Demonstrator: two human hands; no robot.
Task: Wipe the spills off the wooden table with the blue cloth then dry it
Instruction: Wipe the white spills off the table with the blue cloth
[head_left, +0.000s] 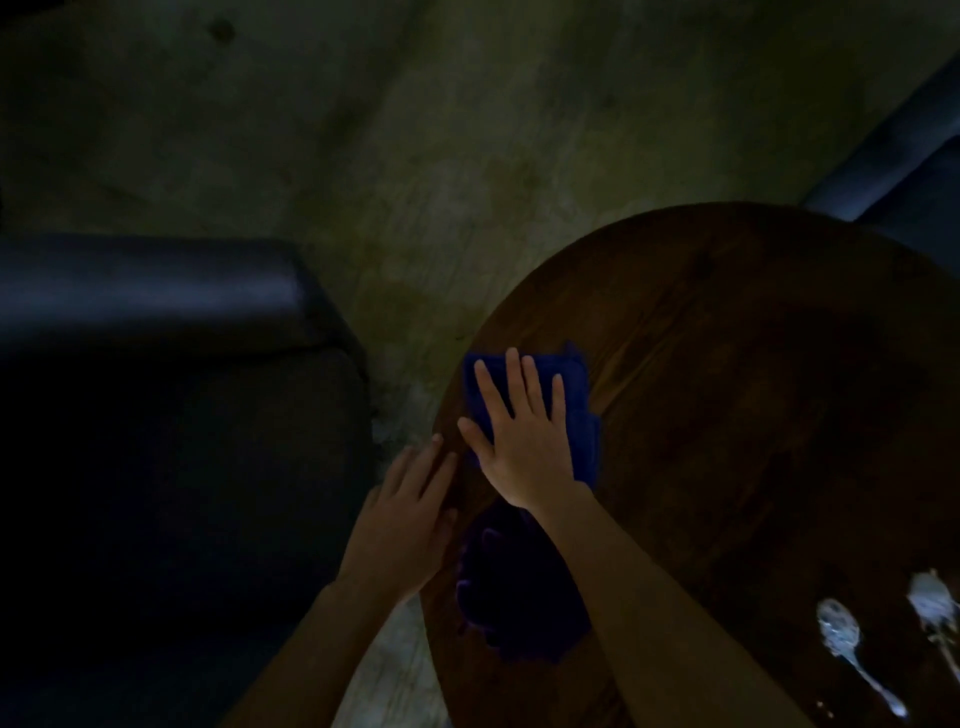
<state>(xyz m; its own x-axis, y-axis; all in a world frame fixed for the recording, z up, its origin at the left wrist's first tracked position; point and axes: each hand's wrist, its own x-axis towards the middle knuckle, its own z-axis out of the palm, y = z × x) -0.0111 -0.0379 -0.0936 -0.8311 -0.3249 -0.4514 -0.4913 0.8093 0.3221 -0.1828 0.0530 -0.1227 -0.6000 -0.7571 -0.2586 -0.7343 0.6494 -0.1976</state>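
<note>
We press the blue cloth flat near the worktop's rim.

Our right hand (519, 431), fingers spread wide and gripping nothing, lies palm-down on the blue cloth (535, 400), whose long axis runs roughly 11 to 5 o'clock. Our left hand (405, 525), open, rests on the round wooden worktop (727, 364) edge at 8 o'clock. Bare wood opens toward 2 o'clock; a darker cloth (519, 592) lies at 6, spoons (852, 654) at 4. The room is dim.

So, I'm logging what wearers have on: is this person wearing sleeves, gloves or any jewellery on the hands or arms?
Nothing worn shows. The left hand and right hand are bare, without gloves, and no ring shows in this dim light. Both forearms are bare as far as the frame edge, with no sleeve, watch or bracelet visible.
</note>
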